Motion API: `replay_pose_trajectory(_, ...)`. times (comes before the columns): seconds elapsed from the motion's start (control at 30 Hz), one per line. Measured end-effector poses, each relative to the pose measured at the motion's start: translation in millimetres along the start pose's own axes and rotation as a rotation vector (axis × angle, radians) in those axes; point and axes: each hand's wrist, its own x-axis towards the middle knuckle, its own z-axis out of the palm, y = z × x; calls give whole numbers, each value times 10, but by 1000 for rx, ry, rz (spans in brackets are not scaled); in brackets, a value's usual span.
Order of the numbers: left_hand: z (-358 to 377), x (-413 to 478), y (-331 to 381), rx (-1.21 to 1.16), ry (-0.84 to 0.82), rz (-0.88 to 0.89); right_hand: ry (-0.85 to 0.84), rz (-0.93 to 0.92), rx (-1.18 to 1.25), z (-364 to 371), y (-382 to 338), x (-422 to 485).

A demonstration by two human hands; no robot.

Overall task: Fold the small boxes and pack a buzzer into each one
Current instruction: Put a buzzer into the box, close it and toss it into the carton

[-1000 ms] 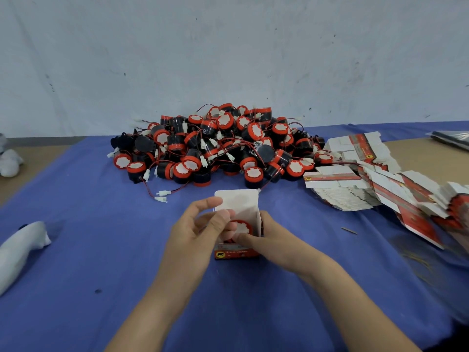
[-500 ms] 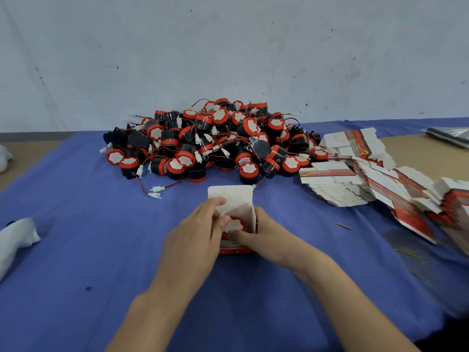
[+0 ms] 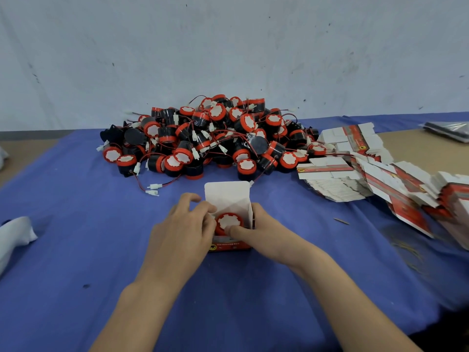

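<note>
My left hand (image 3: 182, 232) curls round the left wall of the box (image 3: 229, 246). My right hand (image 3: 256, 235) clamps the right wall, thumb pressed on the near rim of the buzzer (image 3: 229, 222). The buzzer sits inside the box with its axis upright and white face up. The lid flap (image 3: 227, 196) stands upright on the far side of the box, beyond both hands, and I reckon it must fold toward me. My left fingertips look nearer its base. A second ago my left fingers covered the opening; now they have slid to the wall and the buzzer sits lower. The pile of loose buzzers (image 3: 215, 138) lies beyond the box on the surface (image 3: 76, 224), with the flat cartons (image 3: 355, 174) to the box's far right.
</note>
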Motion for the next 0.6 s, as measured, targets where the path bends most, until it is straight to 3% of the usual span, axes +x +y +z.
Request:
replay_pose_trajectory(0.4, 7, 78, 42, 105, -86, -34, 16, -9, -4, 4, 44, 33)
replay_pose_trajectory(0.6, -51, 53, 88, 264, -107, 22, 7, -37, 10, 19, 31, 62)
